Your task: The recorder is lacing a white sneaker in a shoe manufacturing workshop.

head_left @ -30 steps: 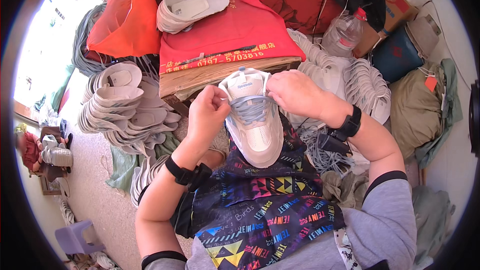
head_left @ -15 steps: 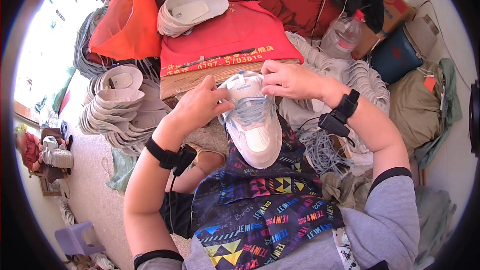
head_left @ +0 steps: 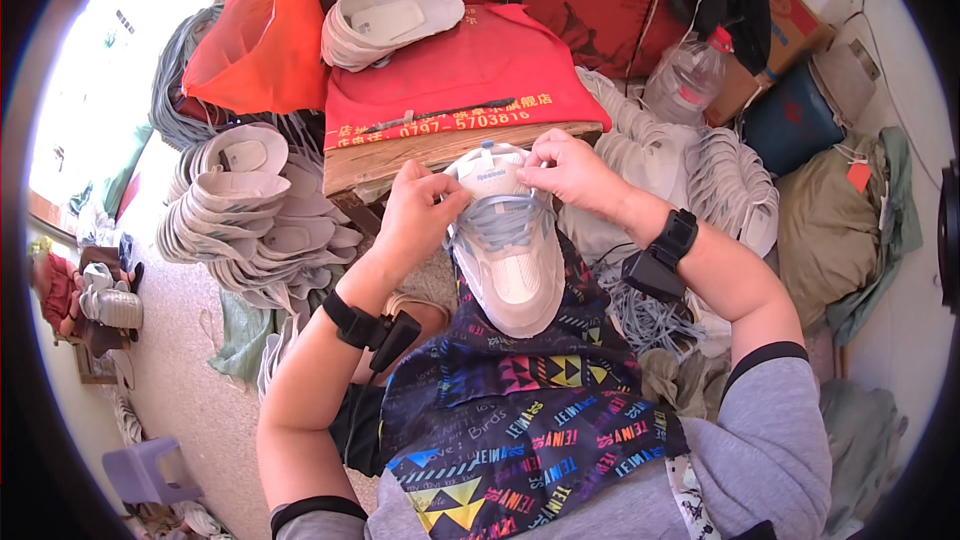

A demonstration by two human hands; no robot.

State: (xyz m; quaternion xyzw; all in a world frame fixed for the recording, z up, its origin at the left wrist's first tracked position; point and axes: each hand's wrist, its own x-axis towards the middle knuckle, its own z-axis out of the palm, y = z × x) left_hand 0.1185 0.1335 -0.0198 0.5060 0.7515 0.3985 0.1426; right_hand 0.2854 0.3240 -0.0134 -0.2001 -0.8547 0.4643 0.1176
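A white sneaker [head_left: 510, 285] rests on my apron, its toe toward me and its tongue [head_left: 488, 175] away from me. A grey-blue shoelace [head_left: 503, 222] crosses its upper in several rows. My left hand [head_left: 420, 208] is closed in a pinch beside the top eyelets on the left, where the lace comes out. Also pinched, my right hand [head_left: 568, 172] is at the right edge of the tongue, near the opening. Each seems to grip one side of the shoelace, though the lace ends are mostly hidden by my fingers.
Behind the shoe stands a wooden bench [head_left: 400, 165] with a red cloth [head_left: 460, 75] and stacked shoe uppers [head_left: 390, 20] on it. More uppers [head_left: 250, 210] pile up at left, others [head_left: 735, 185] at right. Loose laces [head_left: 645, 310] and a plastic bottle [head_left: 690, 75] are at right.
Both hands have shifted slightly at the sneaker's opening; my left forearm has swung a little to the right. The sneaker stays in nearly the same place.
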